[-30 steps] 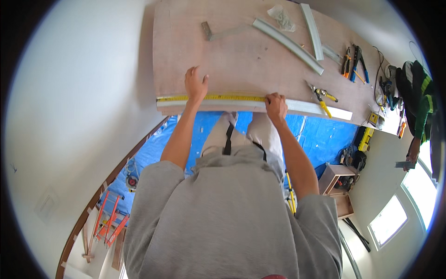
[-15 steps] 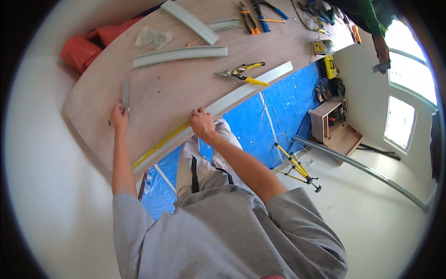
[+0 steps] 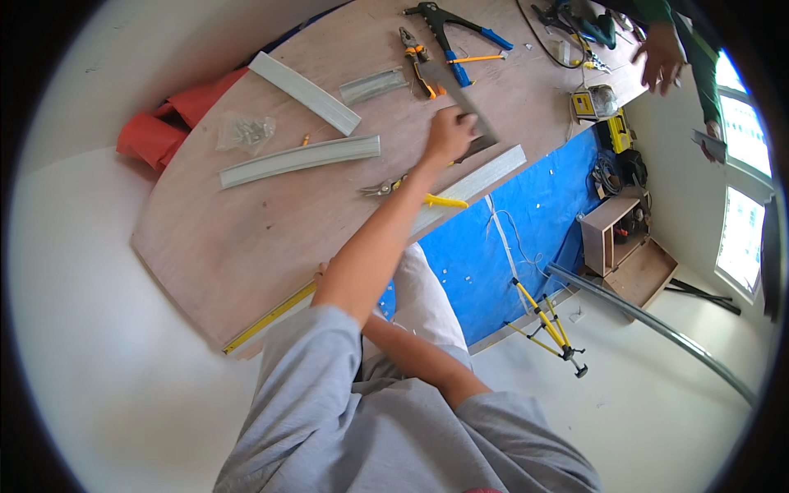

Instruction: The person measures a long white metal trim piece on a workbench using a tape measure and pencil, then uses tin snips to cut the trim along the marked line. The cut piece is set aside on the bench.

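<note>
My left hand [image 3: 450,134] is shut on a metal square [image 3: 464,99], held across the board beside the orange-handled pliers [image 3: 421,70]. Beneath that forearm, yellow-handled tin snips [image 3: 444,201] lie on a long pale metal channel [image 3: 501,164] along the board's edge. A yellow measuring tape [image 3: 263,323] runs along the channel toward the lower left. My right hand [image 3: 323,269] is at this edge by the tape, mostly hidden behind my left arm; its grip cannot be made out. Shorter channel pieces [image 3: 300,160] and a plastic bag of small parts [image 3: 246,133] lie farther back.
The wooden work surface [image 3: 189,246] also holds a riveter [image 3: 440,33] and several tools. A co-worker's hand [image 3: 662,53] reaches over at upper right. Blue floor sheeting [image 3: 468,279] carries a yellow tripod [image 3: 542,324], near a long metal pipe [image 3: 641,320] and open wooden box [image 3: 608,234].
My left hand has lifted the square and carried it right across the board. My left arm now crosses over my right. The view has turned, and a co-worker's hand has come in.
</note>
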`<state>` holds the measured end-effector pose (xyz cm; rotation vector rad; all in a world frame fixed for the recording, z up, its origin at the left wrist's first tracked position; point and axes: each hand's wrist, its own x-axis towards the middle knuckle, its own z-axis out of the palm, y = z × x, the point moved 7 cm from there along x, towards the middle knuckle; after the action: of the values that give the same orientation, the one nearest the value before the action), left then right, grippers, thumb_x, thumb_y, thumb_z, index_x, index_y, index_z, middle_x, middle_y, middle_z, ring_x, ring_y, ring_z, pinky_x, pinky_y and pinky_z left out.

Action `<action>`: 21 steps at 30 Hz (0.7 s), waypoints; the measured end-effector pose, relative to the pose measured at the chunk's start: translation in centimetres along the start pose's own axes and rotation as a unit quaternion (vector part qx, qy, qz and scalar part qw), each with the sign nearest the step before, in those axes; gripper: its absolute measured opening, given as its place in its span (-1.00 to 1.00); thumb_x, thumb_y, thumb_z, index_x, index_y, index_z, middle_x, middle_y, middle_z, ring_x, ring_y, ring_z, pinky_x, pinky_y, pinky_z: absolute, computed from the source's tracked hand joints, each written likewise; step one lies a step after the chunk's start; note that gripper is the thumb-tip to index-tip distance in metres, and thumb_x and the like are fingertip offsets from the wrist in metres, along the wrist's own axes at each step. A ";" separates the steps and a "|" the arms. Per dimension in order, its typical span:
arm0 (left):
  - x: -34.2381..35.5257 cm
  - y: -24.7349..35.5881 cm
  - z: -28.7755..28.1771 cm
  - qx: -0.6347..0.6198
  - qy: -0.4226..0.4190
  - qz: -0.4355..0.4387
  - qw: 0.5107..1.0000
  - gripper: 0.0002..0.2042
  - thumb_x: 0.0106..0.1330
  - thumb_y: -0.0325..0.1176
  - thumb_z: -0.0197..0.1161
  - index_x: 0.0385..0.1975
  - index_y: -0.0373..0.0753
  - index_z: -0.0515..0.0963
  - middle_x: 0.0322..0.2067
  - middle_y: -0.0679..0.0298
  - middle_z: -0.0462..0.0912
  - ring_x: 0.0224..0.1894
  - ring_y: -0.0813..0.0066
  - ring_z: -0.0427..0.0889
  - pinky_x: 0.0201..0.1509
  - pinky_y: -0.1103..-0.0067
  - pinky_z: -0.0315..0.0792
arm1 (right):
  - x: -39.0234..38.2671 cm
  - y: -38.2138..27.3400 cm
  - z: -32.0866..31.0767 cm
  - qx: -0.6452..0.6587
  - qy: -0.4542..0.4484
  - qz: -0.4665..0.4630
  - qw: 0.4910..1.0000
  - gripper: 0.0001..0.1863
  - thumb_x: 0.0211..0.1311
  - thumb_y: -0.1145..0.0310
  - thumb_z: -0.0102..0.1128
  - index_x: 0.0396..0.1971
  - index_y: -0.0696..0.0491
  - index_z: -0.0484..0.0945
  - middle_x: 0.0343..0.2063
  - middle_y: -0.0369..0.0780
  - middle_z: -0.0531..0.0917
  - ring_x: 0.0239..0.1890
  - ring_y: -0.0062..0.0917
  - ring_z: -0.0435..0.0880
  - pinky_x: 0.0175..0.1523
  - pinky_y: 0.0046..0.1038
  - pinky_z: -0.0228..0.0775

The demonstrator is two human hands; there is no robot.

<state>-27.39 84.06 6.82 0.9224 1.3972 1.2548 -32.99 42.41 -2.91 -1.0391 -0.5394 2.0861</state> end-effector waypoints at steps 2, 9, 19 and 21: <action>4.3 -3.0 6.6 -0.094 0.016 -0.051 0.994 -0.83 0.34 -0.45 0.32 -0.45 -0.42 0.67 -0.54 0.08 0.73 -0.47 0.36 0.78 -0.37 0.43 0.62 | -0.3 0.0 1.0 -0.474 -0.093 -0.106 0.869 -0.70 0.21 0.31 0.15 -0.05 -0.08 0.64 -0.10 -0.27 0.61 0.10 -0.33 0.49 0.27 -0.11 0.28; 12.7 -10.6 18.6 -0.011 0.050 -0.148 0.988 -0.65 0.01 -0.21 0.56 -0.24 -0.29 0.78 -0.25 0.06 0.82 -0.17 0.23 0.80 -0.05 0.39 0.65 | 0.2 -5.2 5.2 -0.761 -0.163 -0.143 0.611 -0.84 0.19 0.29 0.16 -0.35 -0.09 0.72 -0.19 -0.35 0.61 0.06 -0.33 0.50 0.27 -0.03 0.26; 7.0 -2.0 9.6 -0.039 0.032 0.018 0.999 -0.36 0.16 -0.24 0.49 0.19 -0.48 0.48 -0.08 -0.02 0.75 -0.07 0.25 0.75 0.02 0.43 0.60 | 0.8 -7.4 6.1 -0.768 -0.197 -0.147 0.592 -0.84 0.20 0.33 0.16 -0.30 -0.03 0.70 -0.18 -0.30 0.62 0.07 -0.31 0.51 0.25 -0.13 0.27; 1.2 0.0 4.8 -0.055 -0.026 0.023 0.998 -0.49 0.23 -0.26 0.44 0.11 -0.44 0.54 -0.16 0.06 0.75 -0.12 0.34 0.74 -0.01 0.45 0.59 | 0.5 -7.5 6.2 -0.768 -0.201 -0.144 0.591 -0.83 0.18 0.37 0.15 -0.29 -0.03 0.70 -0.17 -0.29 0.63 0.08 -0.31 0.52 0.26 -0.15 0.27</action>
<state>-22.98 86.27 6.78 0.9092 1.2599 1.3194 -35.00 47.30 5.23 -1.0380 -2.7958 1.1061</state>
